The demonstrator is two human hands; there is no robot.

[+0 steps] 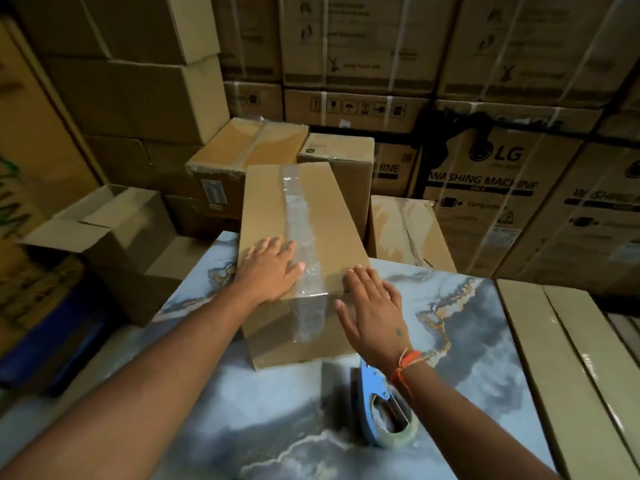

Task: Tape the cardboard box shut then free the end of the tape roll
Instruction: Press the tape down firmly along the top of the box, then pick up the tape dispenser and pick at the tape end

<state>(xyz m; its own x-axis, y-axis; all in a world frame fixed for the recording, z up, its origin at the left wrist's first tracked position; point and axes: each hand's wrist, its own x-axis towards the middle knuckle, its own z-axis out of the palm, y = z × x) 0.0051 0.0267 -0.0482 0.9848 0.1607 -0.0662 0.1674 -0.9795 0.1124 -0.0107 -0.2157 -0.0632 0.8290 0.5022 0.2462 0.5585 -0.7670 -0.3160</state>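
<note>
Box (270,209) looks taped, both hands flat and spread on it, left hand (268,270) at nine o'clock, right hand (372,311) at four; tape dispenser (382,408) sits untouched, its end unfreed.

Marbled blue tabletop (485,358), stacked washing-machine cartons (491,188), open carton (104,223)
</note>
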